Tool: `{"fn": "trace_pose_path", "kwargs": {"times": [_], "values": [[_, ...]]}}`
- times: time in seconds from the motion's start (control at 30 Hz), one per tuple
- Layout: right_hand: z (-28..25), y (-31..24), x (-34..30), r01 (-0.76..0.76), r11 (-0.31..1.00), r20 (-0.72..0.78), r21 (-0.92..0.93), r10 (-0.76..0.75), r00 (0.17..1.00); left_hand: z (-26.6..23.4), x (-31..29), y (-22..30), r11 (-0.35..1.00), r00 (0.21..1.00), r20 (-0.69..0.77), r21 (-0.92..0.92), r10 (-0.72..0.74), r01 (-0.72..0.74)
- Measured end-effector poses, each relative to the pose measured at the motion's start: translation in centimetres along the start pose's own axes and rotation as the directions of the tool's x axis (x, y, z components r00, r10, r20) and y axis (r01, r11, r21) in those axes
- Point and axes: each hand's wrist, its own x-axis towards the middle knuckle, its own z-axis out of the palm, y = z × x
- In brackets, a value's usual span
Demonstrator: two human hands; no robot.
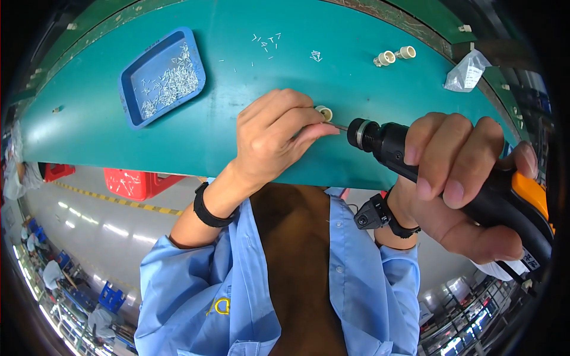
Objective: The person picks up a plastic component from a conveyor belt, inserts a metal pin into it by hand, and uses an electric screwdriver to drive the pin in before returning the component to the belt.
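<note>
My right hand [463, 178] wraps round a black electric screwdriver [389, 145] with an orange patch on its grip. Its thin metal bit points left and reaches the fingertips of my left hand [276, 133]. Those fingers are pinched together at a small cream cylindrical part [325, 112], whose open round end shows just beyond the index finger. The rest of that part, and where the bit's tip ends, are hidden by the fingers. Two similar cream cylindrical parts, one nearer [386, 57] and one farther [406, 52], lie at the far right of the green table [237, 107].
A blue tray [126, 98] with many small silvery screws stands at the left. Loose screws [267, 41] and a little heap [316, 56] lie toward the far side. A clear plastic bag [468, 71] is at the right edge. Red stools [127, 183] stand below the table.
</note>
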Motion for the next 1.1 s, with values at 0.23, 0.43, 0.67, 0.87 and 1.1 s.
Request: {"fn": "trace_pose_path", "kwargs": {"times": [0.23, 0.43, 0.67, 0.87, 1.1], "values": [[-0.8, 1.4, -1.0, 0.073, 0.991, -0.015, -0.108, -0.075, 0.997, 1.0, -1.5, 0.6, 0.966, 0.969, -0.038, -0.102, -0.243, 0.238], [-0.3, 2.4, -1.3, 0.059, 0.985, -0.055, -0.161, -0.068, 0.996, 2.2, -1.9, 0.8, 0.958, 0.963, 0.024, -0.099, -0.27, 0.271], [0.2, 3.2, -1.3, -0.007, 0.989, -0.1, -0.15, -0.008, 0.995, 2.9, -2.7, 0.3, 0.949, 0.958, -0.009, -0.133, -0.288, 0.285], [0.3, 3.3, -1.2, -0.053, 0.98, -0.117, -0.193, 0.031, 0.993, 3.0, -2.7, 0.3, 0.98, 0.981, -0.014, -0.046, -0.194, 0.193], [0.2, 3.5, -1.1, -0.094, 0.968, -0.083, -0.231, 0.077, 0.994, 3.1, -2.9, 0.3, 0.983, 0.983, -0.006, -0.003, -0.185, 0.185]]}}
